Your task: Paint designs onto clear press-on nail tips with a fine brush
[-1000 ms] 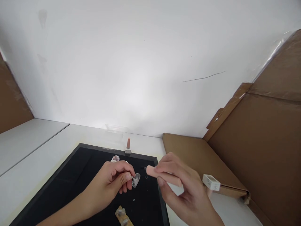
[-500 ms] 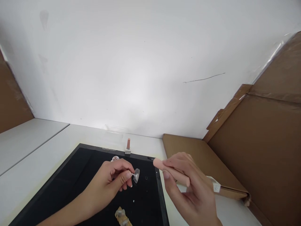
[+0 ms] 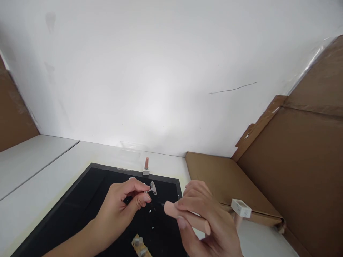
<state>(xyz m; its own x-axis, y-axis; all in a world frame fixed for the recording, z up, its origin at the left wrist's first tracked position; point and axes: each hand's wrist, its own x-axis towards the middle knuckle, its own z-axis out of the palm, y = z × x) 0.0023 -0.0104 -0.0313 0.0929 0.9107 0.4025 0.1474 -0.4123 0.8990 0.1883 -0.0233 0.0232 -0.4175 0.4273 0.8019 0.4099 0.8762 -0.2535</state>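
My left hand [image 3: 125,203] pinches the thin stem of a small clear piece with a curved, fan-shaped head [image 3: 153,187], over the black mat. In my right hand [image 3: 211,217] is a pale pink nail polish cap [image 3: 184,216], held slantwise between thumb and fingers. A dark brush tip, blurred, points from its left end toward the clear piece, with a gap between them. Behind my right hand is a white square block [image 3: 241,208] with a pinkish part below it, partly hidden.
A black mat [image 3: 80,200] lies on the white table. At its back edge stands a small pink-topped bottle [image 3: 146,166]. A yellowish strip with clear bits [image 3: 140,246] and white specks lie on it. Flat cardboard [image 3: 209,171] and a cardboard wall [image 3: 302,153] flank the right.
My right hand has moved left and down with the cap, uncovering more of the white block. My left hand has shifted slightly left, and the clear piece is higher and tilted differently.
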